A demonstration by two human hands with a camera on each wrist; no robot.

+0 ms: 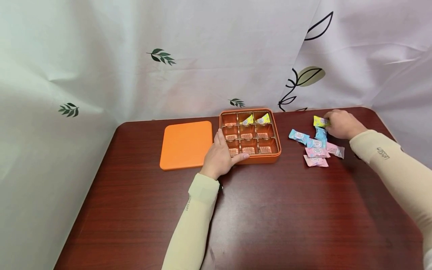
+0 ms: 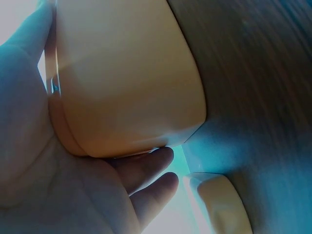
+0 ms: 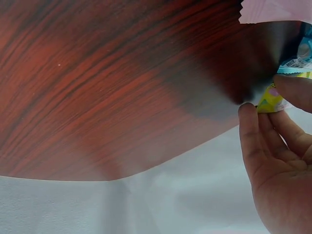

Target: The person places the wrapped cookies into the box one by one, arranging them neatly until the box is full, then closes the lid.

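My left hand (image 1: 218,155) rests at the near left corner of an orange box (image 1: 261,159), its fingers straight along the left side and its thumb on the front rim. Inside is a divided tray (image 1: 248,133) with rows of compartments; a yellow-wrapped candy (image 1: 248,120) lies in the back middle one and another yellow candy (image 1: 263,119) in the back right one. Over at the right, my right hand (image 1: 342,123) pinches a yellow-wrapped candy (image 3: 271,100) by its end, between thumb and fingers. That candy is beside a blue-wrapped candy (image 1: 321,133).
An orange lid (image 1: 187,144) lies flat left of the box. Several blue and pink candies (image 1: 315,162) form a loose pile to its right, partly overlapping. The dark red wooden table (image 1: 270,210) meets a white patterned curtain (image 1: 202,56) at its back edge.
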